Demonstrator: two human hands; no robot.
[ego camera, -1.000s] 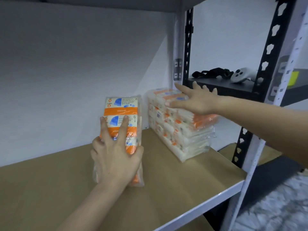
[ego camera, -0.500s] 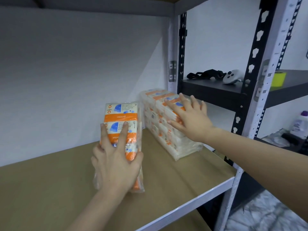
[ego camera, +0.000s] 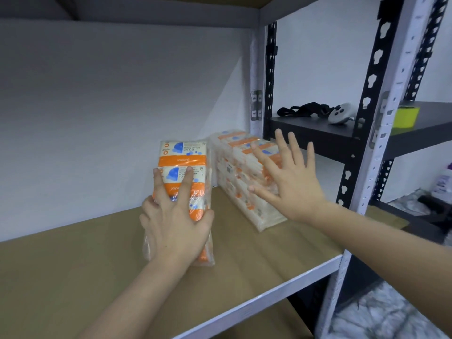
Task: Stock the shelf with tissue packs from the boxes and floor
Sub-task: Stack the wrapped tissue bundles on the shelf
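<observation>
We note two tissue packs on the brown shelf board (ego camera: 244, 260), both standing on edge near the back right corner. The right-hand pack (ego camera: 244, 177) stands against the white corner post (ego camera: 255, 89), presumably so the row can build leftward from a fixed stop. The left hand (ego camera: 175, 223) grips the second pack (ego camera: 183, 165) from the front, fingers (ego camera: 184, 184) spread up its printed face and thumb wrapped around its right edge; we judge this hold keeps the soft, tall pack upright while it is slid toward its neighbour. A narrow gap separates the two packs, so they are near but not touching. The right hand (ego camera: 291, 184) is open, fingers splayed and straight, in front of the placed pack; whether it touches the wrapper we cannot tell. It holds nothing. Label text on the gripped pack reads upside down, so it stands inverted. Next step, in our judgement: close the gap and square the two faces. Risk: the slack plastic wrap may buckle or the pack may tip if released early. On the dark neighbouring shelf (ego camera: 318, 133) lie a white controller (ego camera: 340, 113) and a black strap (ego camera: 303, 110).
</observation>
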